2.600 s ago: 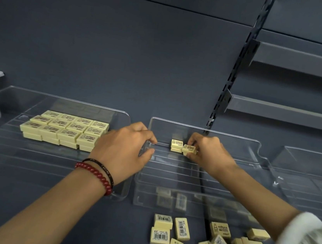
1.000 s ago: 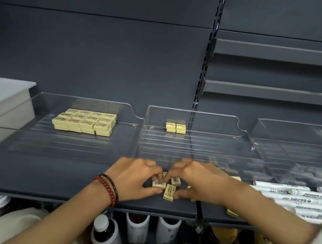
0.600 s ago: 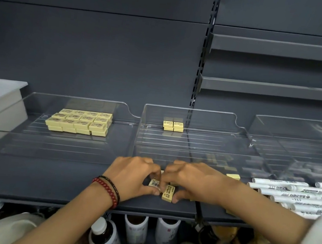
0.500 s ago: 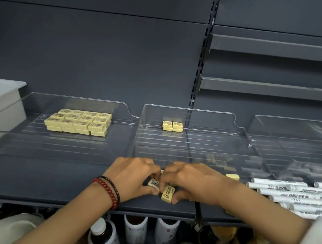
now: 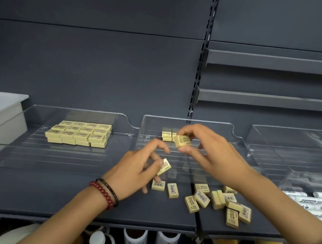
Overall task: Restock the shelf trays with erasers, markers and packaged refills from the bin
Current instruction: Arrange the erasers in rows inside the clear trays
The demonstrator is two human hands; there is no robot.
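Pinching boxy cream erasers (image 5: 182,141), left hand (image 5: 135,171) and right hand (image 5: 213,154) fingers (image 5: 192,153) hold one each.

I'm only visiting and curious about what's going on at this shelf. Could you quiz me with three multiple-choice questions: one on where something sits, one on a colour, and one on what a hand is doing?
1. Where does the big neat block of erasers sit?
A. on the floor
B. in the left tray
C. on the top rail

2. What colour are the erasers?
A. blue
B. red
C. pale yellow

3. What is the right hand doing?
A. pinching an eraser
B. lying flat on the shelf
C. gripping a marker

Answers:
1 B, the block sits toward the back of the left tray.
2 C, every eraser in view is pale yellow.
3 A, the thumb and fingers pinch one eraser held in the air.
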